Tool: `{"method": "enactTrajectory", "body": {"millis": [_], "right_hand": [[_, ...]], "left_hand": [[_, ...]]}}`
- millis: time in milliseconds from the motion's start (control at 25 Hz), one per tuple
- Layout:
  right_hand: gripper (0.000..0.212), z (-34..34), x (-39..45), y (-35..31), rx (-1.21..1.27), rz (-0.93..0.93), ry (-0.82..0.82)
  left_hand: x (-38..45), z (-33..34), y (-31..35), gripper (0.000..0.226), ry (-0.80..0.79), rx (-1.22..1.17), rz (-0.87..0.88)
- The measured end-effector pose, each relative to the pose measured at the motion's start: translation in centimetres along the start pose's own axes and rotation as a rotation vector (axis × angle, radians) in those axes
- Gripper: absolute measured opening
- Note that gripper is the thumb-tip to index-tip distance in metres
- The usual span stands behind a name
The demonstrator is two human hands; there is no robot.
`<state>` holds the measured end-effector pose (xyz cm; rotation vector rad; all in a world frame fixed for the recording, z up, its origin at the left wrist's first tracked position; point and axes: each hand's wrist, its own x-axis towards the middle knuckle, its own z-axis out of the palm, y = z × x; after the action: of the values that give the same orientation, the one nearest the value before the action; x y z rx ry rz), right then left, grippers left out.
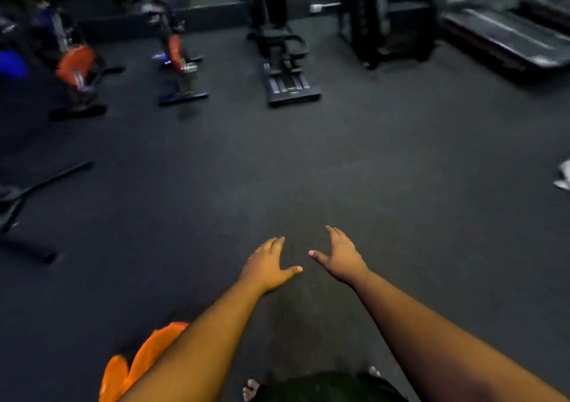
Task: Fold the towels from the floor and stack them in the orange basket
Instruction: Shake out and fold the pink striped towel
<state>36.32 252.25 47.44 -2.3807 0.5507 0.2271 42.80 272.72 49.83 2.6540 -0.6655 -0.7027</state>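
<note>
Both my arms stretch forward over the dark rubber floor. My left hand (pixel 267 267) and my right hand (pixel 340 255) are side by side, fingers straight and spread, holding nothing. Part of the orange basket (pixel 140 360) shows at the bottom left, partly hidden behind my left forearm. A white towel (pixel 564 178) lies on the floor at the far right edge, well away from both hands and cut off by the frame.
Gym machines line the back: exercise bikes with orange wheels (pixel 75 65) at left, a black stepper (pixel 285 71) in the middle, a treadmill (pixel 505 37) at right. A black frame bar (pixel 46 182) lies at left. My bare feet (pixel 251 389) show at the bottom.
</note>
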Motion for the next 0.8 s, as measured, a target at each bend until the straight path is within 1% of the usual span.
{"method": "enactTrajectory", "body": {"millis": [120, 400, 600, 800], "right_hand": [[0.096, -6.9, -2.3, 9.5, 0.072, 0.144, 0.126], [0.094, -23.5, -9.2, 31.6, 0.197, 0.441, 0.39], [0.093, -32.6, -13.4, 42.4, 0.267, 0.579, 0.547], [0.092, -40.3, -13.6, 52.6, 0.283, 0.691, 0.635]], "left_hand": [[4.1, 2.3, 11.2, 0.101, -0.043, 0.075, 0.164], [10.4, 10.3, 38.4, 0.101, -0.16, 0.13, 0.441], [13.8, 14.6, 54.5, 0.098, -0.242, 0.211, 0.632], [19.4, 19.3, 68.0, 0.1, -0.314, 0.243, 0.751]]}}
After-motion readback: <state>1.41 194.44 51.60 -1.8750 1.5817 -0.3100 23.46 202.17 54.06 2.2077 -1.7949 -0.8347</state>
